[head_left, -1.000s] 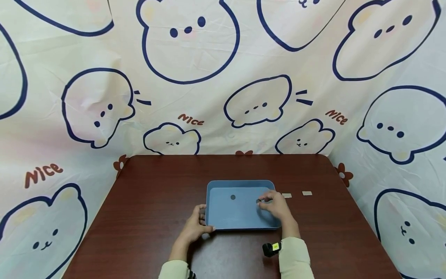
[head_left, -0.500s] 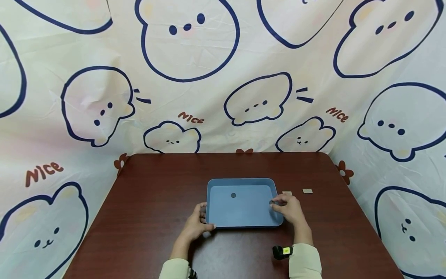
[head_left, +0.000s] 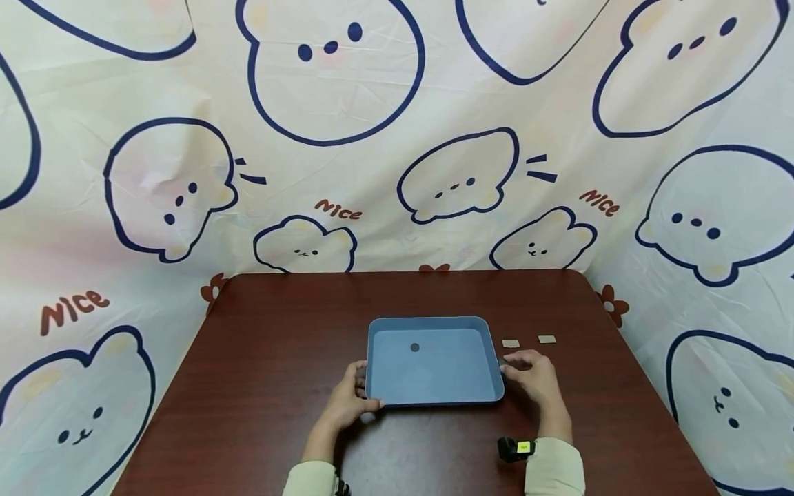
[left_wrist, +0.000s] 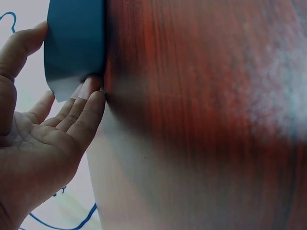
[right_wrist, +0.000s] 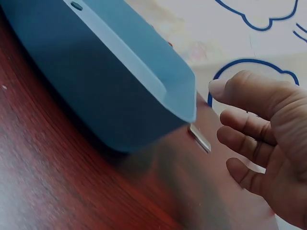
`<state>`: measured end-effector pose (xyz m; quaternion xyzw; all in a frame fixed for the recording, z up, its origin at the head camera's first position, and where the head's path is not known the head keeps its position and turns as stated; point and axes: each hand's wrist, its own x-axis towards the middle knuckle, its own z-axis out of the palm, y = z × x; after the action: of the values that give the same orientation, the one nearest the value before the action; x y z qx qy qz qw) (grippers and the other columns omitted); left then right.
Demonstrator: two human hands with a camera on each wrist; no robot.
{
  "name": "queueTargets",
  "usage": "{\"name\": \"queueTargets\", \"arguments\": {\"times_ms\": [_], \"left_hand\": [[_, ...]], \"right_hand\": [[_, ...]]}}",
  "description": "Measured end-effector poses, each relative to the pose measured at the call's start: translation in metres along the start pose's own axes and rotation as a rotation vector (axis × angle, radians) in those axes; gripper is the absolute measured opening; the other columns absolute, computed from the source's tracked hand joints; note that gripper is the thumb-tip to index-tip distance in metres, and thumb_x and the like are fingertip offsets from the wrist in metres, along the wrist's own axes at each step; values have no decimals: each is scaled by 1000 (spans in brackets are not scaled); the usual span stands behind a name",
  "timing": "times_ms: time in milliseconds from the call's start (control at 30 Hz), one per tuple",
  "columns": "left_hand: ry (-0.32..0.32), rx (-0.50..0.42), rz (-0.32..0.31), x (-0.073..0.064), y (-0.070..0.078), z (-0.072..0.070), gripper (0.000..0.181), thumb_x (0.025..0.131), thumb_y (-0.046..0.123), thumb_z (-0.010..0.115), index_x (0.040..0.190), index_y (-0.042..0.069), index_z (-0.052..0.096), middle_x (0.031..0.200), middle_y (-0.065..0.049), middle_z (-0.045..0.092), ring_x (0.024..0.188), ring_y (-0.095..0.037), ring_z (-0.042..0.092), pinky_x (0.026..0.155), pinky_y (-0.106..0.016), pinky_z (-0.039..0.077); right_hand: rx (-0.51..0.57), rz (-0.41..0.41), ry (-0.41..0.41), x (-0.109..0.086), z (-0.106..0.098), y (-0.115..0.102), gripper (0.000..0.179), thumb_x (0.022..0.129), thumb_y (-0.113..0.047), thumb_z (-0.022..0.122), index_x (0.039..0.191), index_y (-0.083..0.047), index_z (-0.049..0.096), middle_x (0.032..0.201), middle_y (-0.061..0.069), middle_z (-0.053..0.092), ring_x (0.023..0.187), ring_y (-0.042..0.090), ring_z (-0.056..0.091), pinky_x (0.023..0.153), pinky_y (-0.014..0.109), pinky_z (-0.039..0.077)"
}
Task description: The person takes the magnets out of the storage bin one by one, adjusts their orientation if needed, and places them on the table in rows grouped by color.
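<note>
A blue rectangular tray [head_left: 434,372] sits on the table. My left hand [head_left: 344,401] grips its near left corner; in the left wrist view the thumb [left_wrist: 24,45] lies at the rim and the fingers at the lower edge. A small grey coin-like disc [head_left: 415,348] lies inside the tray, left of its middle. Just beyond the tray's right wall is my right hand [head_left: 538,379], its thumb and forefinger pinching a small dark disc [head_left: 504,362]. From the right wrist that disc is hidden behind the thumb [right_wrist: 240,88].
Two small pale rectangular pieces lie right of the tray, one nearer piece [head_left: 511,343] and one farther piece [head_left: 547,339]. The dark brown wooden table [head_left: 279,331] ends at a printed cloth backdrop [head_left: 372,172] behind and at both sides.
My right hand has moved right with the small dark disc, from over the tray to past its right wall. The left hand and the disc in the tray stay put.
</note>
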<state>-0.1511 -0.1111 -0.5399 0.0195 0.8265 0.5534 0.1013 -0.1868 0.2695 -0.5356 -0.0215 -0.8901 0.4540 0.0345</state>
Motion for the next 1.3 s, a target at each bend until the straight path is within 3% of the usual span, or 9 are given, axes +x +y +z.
{"name": "queueTargets", "arguments": {"times_ms": [300,800,1133,1300], "left_hand": [[0,-4,-12,-1,0,-1,82,71,8,81,138,6,33,107,-20,49,81,-24,50,62,-36,43],[5,-23,-11,-2,1,1,82,70,7,82,137,5,34,105,-20,49,84,-28,50,63,-37,42],[-1,-34,-6,-1,1,-1,82,71,6,81,137,4,34,106,-21,49,84,-28,52,62,-37,44],[2,-30,-8,-1,1,-1,82,70,6,81,137,4,34,106,-21,49,85,-29,52,62,-37,44]], "right_hand": [[15,59,43,-4,-6,16,24,79,-15,75,98,0,72,113,21,57,109,37,49,90,51,37],[12,162,1,-4,-8,36,26,81,-19,74,100,-2,72,117,22,55,110,39,47,90,51,37],[-101,115,-2,-3,-7,37,20,81,-14,73,95,-1,73,108,19,56,89,30,54,72,40,43],[-116,109,7,-2,-6,36,19,80,-12,73,94,0,73,106,18,56,86,29,54,69,38,43]]}}
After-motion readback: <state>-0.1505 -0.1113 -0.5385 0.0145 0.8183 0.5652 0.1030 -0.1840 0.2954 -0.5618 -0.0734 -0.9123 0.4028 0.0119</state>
